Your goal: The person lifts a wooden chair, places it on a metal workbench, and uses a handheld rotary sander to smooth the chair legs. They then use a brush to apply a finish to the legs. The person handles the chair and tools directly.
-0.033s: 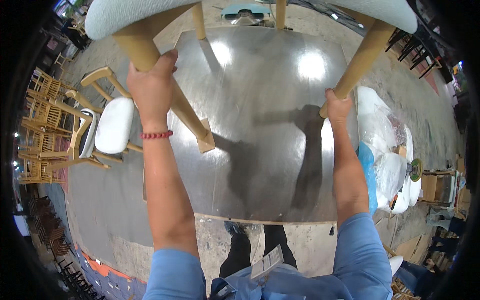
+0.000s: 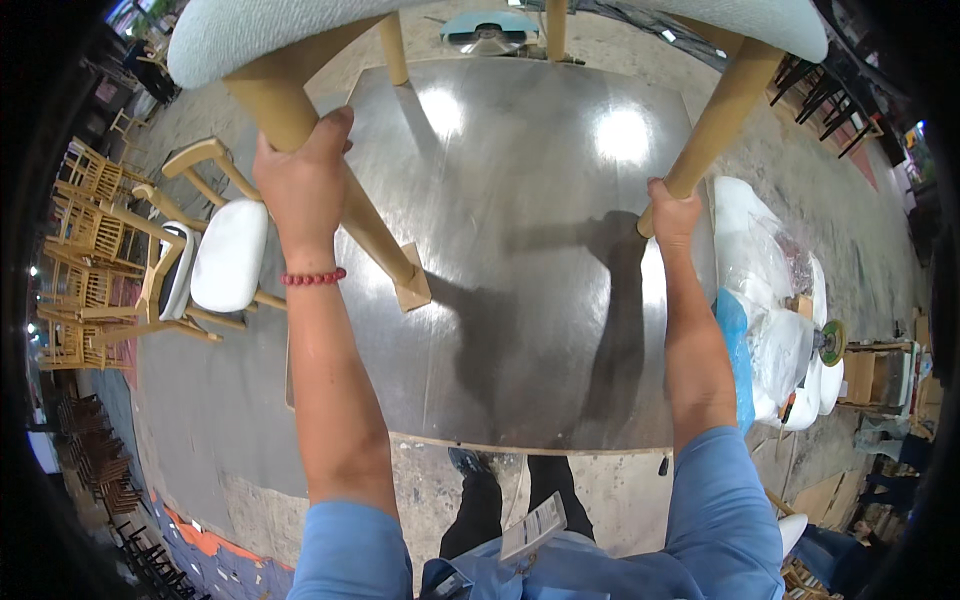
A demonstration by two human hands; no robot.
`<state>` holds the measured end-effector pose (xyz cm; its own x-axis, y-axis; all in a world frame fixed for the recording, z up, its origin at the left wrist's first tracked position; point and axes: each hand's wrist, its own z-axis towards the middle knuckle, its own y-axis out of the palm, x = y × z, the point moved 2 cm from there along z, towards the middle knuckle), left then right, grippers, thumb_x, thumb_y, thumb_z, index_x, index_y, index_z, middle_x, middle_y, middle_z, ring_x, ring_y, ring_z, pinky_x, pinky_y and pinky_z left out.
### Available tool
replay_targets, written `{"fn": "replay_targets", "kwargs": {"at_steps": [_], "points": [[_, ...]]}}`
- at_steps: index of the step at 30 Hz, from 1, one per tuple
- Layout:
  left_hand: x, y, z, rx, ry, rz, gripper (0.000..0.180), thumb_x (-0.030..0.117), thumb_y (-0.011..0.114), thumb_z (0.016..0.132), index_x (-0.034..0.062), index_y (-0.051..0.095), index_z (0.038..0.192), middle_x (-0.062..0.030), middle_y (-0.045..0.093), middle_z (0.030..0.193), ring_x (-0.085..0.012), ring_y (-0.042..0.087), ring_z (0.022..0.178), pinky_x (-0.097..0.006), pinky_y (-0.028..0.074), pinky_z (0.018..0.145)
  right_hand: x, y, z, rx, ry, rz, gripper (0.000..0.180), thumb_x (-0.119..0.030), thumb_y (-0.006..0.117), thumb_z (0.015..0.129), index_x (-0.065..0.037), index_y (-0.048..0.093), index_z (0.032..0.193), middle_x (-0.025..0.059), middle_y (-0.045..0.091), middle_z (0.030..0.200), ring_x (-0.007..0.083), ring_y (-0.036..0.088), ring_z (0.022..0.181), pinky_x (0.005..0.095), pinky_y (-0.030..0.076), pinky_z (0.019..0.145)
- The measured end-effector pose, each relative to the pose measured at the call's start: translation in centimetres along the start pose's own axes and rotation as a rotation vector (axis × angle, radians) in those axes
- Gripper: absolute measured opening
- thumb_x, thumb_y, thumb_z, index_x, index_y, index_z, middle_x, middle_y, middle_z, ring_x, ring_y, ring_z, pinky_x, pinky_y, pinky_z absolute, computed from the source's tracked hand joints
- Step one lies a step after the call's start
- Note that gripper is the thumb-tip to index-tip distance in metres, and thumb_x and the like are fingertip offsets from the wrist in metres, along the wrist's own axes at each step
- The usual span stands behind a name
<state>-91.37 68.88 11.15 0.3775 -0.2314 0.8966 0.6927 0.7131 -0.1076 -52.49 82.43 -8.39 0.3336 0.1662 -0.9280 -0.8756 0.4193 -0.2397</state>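
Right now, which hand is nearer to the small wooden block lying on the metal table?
Left. The left hand grips a chair leg that slants down to the wooden block. The right hand holds another leg across the metal table.

Shiny metal-covered worktop (image 2: pixel 540 230), reflecting two ceiling lights and bearing dark shadows; a wooden chair leg's block foot (image 2: pixel 412 288) rests directly on its surface.

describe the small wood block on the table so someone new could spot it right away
Start at the big shiny metal-topped table filling the middle of the view. Follow the chair leg below the left hand down to its foot: the flat, pale wood block lies there. It is the only loose item on the sheet.
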Motion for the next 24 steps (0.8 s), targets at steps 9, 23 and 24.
{"fn": "replay_targets", "kwargs": {"at_steps": [9,23,24], "points": [[-0.1,1.8,0.6,0.058,-0.029,0.016,0.026,0.013,0.075,0.078,-0.0012,0.056,0.089,-0.0063,0.060,0.079,-0.0147,0.060,0.068,-0.029,0.050,0.065,1.4,2.5,4.3,-0.009,-0.003,0.097,0.026,-0.018,0.073,0.070,0.002,0.062,0.083,0.0057,0.063,0.073,0.0144,0.059,0.066,0.0315,0.049,0.063],[-0.4,2.5,0.5,0.074,0.009,0.037,0.025,0.015,0.073,0.079,-0.0016,0.060,0.092,-0.0079,0.063,0.079,-0.0159,0.060,0.067,-0.029,0.048,0.065,1.7,3.2,6.0,-0.050,-0.008,0.080,0.028,-0.018,0.073,0.069,0.002,0.062,0.084,0.0055,0.062,0.074,0.0149,0.059,0.067,0.0324,0.049,0.065],[-0.3,2.6,0.5,0.073,0.011,0.020,0.024,0.013,0.074,0.079,-0.0008,0.059,0.091,-0.0067,0.062,0.078,-0.0148,0.059,0.067,-0.028,0.048,0.065,1.7,3.2,6.1,-0.050,0.000,0.070,0.028,-0.018,0.073,0.069,0.002,0.062,0.085,0.0055,0.062,0.074,0.0150,0.059,0.068,0.0325,0.049,0.065]]}}
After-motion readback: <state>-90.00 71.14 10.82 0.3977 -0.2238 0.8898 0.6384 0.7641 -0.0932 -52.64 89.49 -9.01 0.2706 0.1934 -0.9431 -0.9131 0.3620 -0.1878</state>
